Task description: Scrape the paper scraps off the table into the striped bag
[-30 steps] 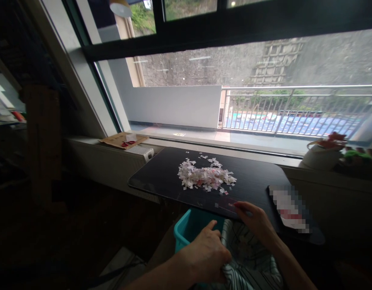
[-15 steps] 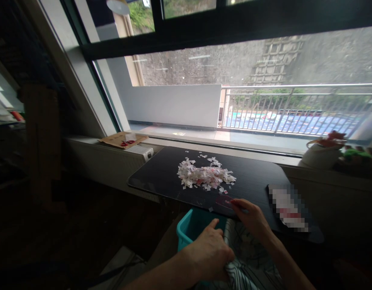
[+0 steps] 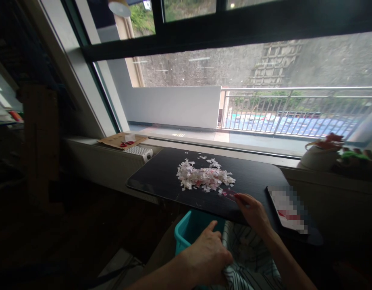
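My right hand (image 3: 251, 211) pinches a thin, see-through reddish card (image 3: 229, 194) low over the black table (image 3: 152, 173). The card's far end is at loose scraps by the near right edge of a pile of small white and pink paper scraps (image 3: 200, 176). Below the table edge, my left hand (image 3: 205, 249) is closed on the rim of a striped cloth bag (image 3: 249, 241), index finger stretched out. That finger points over a teal plastic bin (image 3: 181, 231) beside the bag. The bag's inside is dim, and my left hand partly covers the bin.
On the table's right lies a phone-like flat object (image 3: 287, 209) with a blurred-out screen. Scissors (image 3: 127, 143) with red handles rest on a brown envelope (image 3: 116, 140) at the sill, left. A white pot (image 3: 317, 157) stands by the window, right. Behind the table is a large window.
My right hand has moved the card slightly away from me, from the table's near edge toward the pile. A white scrap at that edge no longer shows. My left hand stays nearly still.
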The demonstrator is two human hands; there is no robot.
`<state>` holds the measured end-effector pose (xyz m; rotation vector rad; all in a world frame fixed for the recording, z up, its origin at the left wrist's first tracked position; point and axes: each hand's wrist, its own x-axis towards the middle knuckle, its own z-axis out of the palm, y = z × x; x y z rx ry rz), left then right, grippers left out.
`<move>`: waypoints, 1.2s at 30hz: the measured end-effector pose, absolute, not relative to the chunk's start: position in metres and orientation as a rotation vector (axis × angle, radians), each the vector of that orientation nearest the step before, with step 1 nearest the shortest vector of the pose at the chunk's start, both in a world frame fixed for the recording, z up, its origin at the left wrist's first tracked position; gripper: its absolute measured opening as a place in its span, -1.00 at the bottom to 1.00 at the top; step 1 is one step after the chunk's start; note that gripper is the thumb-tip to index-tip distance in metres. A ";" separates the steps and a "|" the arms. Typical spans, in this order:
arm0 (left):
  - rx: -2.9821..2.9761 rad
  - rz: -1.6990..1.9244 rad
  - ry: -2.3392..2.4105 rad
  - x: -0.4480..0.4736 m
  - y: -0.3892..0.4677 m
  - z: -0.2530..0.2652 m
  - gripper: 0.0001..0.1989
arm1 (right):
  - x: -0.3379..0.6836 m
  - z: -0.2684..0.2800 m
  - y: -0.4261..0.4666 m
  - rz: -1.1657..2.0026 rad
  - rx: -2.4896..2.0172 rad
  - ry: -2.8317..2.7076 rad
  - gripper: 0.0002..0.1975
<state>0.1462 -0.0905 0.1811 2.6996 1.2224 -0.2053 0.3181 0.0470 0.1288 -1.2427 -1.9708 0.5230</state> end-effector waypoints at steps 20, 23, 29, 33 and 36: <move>2.716 -0.193 1.239 0.146 -0.093 0.183 -0.75 | 0.308 0.134 0.053 0.494 -1.221 -2.029 -0.67; 2.710 -0.189 1.229 0.146 -0.093 0.182 -0.76 | 0.309 0.133 0.059 0.478 -1.238 -2.022 -0.67; 2.688 -0.224 1.236 0.146 -0.092 0.185 -0.75 | 0.312 0.130 0.062 0.456 -1.260 -2.007 -0.66; 2.671 -0.242 1.246 0.147 -0.092 0.190 -0.76 | 0.311 0.130 0.056 0.483 -1.225 -2.045 -0.69; 2.669 -0.245 1.234 0.147 -0.093 0.191 -0.75 | 0.311 0.132 0.051 0.496 -1.205 -2.066 -0.71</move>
